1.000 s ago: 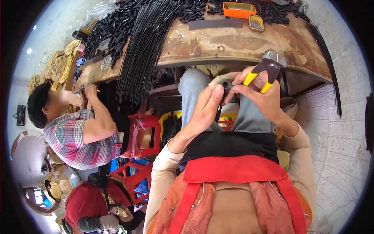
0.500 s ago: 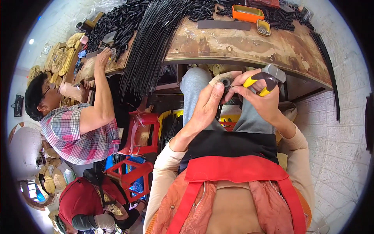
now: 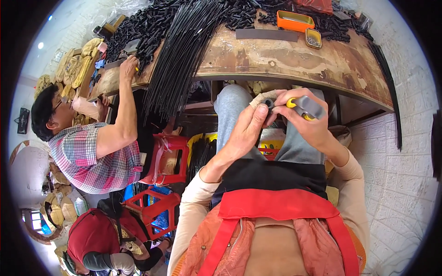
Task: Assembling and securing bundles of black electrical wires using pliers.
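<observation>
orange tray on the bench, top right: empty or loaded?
Cannot tell for sure. The orange tray sits upright on the wooden bench with its pale inside showing; nothing stands out in it, but it is too small to rule out small parts.

Tan, lumpy sacks (image 3: 76, 64) are lying stacked at the upper left of the frame, just past the far end of the table (image 3: 294, 60). More pale filled bags (image 3: 57, 211) are sitting low on the left edge, near the floor. A clear plastic bag (image 3: 122, 7) is showing at the top left, behind the black parts.
</observation>
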Demonstrator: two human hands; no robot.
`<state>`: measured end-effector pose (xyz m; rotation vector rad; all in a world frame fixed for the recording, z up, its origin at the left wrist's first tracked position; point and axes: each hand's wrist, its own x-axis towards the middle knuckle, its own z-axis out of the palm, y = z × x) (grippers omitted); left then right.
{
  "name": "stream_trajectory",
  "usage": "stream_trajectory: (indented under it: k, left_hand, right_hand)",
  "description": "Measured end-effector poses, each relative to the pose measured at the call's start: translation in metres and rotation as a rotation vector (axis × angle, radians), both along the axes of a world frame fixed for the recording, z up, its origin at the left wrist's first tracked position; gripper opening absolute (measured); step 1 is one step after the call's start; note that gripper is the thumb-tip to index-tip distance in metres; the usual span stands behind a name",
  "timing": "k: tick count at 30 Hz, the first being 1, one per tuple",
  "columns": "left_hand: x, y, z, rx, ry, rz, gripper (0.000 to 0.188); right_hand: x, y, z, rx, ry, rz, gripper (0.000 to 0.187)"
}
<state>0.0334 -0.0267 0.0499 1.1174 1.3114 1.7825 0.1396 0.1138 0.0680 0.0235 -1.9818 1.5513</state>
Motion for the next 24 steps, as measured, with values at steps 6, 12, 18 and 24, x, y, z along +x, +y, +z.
stream_trajectory:
  k: [6,12,18,24]
  left_hand:
    - [-0.015,0.01,-0.008,0.092,-0.175,-0.079,0.055]
    - [-0.026,0.013,-0.006,0.082,-0.113,-0.064,0.055]
    - [-0.017,0.009,0.001,-0.104,0.022,-0.107,0.048]
    - [-0.019,0.012,0.0,-0.067,-0.02,-0.157,0.045]
  right_hand:
    - [-0.003,0.006,0.036,0.088,-0.174,-0.118,0.018]
    - [0.054,0.017,0.032,0.019,-0.807,0.036,0.02]
    - [0.05,0.015,0.049,0.055,-0.881,0.183,0.03]
    - [0.055,0.027,0.045,0.087,-0.721,0.272,0.041]
